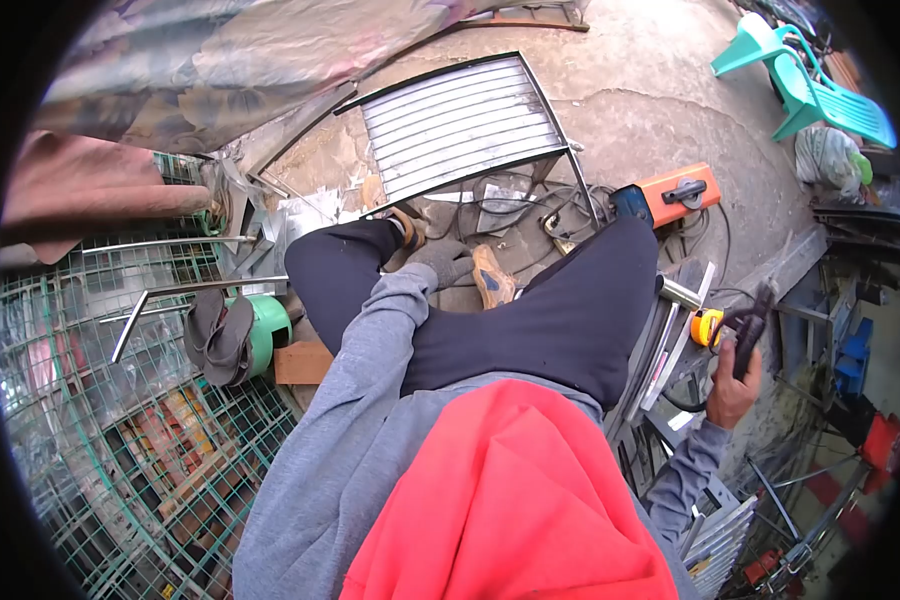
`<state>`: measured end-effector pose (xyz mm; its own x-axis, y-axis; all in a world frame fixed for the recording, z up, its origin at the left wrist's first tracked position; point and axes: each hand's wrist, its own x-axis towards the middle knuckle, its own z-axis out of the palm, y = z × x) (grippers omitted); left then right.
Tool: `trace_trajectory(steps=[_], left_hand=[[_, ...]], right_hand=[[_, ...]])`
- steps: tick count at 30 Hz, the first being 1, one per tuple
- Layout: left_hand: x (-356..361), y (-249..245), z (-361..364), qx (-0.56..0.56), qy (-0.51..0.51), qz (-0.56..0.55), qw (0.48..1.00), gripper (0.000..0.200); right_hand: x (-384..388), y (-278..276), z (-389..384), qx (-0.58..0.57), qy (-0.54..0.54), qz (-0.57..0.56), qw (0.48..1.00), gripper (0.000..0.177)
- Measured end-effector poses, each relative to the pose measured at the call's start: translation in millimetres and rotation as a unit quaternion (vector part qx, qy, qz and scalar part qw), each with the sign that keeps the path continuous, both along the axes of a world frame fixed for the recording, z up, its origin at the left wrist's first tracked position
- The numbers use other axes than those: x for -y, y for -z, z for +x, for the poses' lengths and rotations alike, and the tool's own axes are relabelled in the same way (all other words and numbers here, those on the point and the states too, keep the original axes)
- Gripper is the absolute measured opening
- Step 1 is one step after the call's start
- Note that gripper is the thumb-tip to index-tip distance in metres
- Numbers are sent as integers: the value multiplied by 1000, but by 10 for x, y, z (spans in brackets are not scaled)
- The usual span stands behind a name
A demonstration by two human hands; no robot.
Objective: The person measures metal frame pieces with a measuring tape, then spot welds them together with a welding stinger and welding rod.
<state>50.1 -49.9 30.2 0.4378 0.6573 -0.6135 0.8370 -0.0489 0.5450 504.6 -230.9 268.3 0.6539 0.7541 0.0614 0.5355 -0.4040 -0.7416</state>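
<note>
My right hand (733, 392), bare, is closed around a black welding electrode holder (749, 345) out to the right, its tip pointing up. A yellow tape measure (707, 327) lies just left of that hand, beside metal bars. In a grey glove, my left hand (444, 262) is between my knees with its fingers curled; whatever they may hold is hidden. Close to the left hand is a brown shoe (492, 277). Beyond my feet stands a slatted metal frame (462, 127) with dark edges.
An orange welding machine (678, 195) sits past my right knee, with cables around it. Green wire mesh (80, 420) covers the left side, with bent metal tubing (185, 290) over it. Turquoise plastic chairs (810, 90) stand at the far right. Metal parts crowd the lower right.
</note>
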Motion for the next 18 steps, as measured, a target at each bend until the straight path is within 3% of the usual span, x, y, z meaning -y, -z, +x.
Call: trace_trajectory(steps=[5, 7, 11, 18], left_hand=[[24, 169, 3, 47, -23, 28, 998, 43], [21, 226, 26, 42, -18, 26, 999, 45], [23, 277, 25, 2, -8, 31, 999, 46], [-9, 10, 49, -12, -39, 9, 999, 53]], right_hand=[[451, -342, 401, 100, 73, -65, 990, 39], [720, -287, 823, 197, 84, -90, 973, 45], [926, -485, 1016, 284, 124, -165, 936, 54], [1485, 61, 1668, 278, 146, -249, 916, 69]])
